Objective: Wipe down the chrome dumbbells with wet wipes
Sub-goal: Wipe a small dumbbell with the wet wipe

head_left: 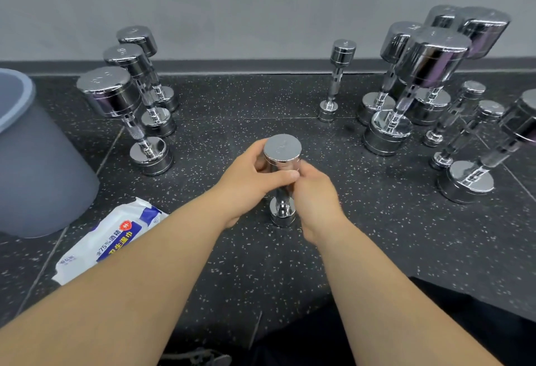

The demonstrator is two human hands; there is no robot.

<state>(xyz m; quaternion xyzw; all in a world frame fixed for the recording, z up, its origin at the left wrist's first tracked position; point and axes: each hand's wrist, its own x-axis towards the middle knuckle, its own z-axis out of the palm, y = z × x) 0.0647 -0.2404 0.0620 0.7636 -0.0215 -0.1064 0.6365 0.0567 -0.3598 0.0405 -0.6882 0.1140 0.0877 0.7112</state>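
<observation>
1. Both hands meet on one small chrome dumbbell (282, 148). The left hand (246, 180) curls round its upper head with the thumb laid across the front, and the right hand (316, 200) wraps the handle just below (whether a wipe sits inside either grip cannot be told).
2. It stands upright on the speckled black floor (232, 264), centre of view, with its top disc flat and mirror-bright and its lower head on the floor.
3. Bare floor rings it. The three upright dumbbells (124, 56) at left rear, a slim single dumbbell (343, 50) behind and the crowded cluster (432, 55) at right all stand well apart from it.
4. A wet-wipe pack (116, 235) lies partly under the left forearm, near a grey bin (37, 168) at the left edge.
5. Behind, the floor ends at dark skirting (232, 66) under a grey wall (232, 2).
</observation>
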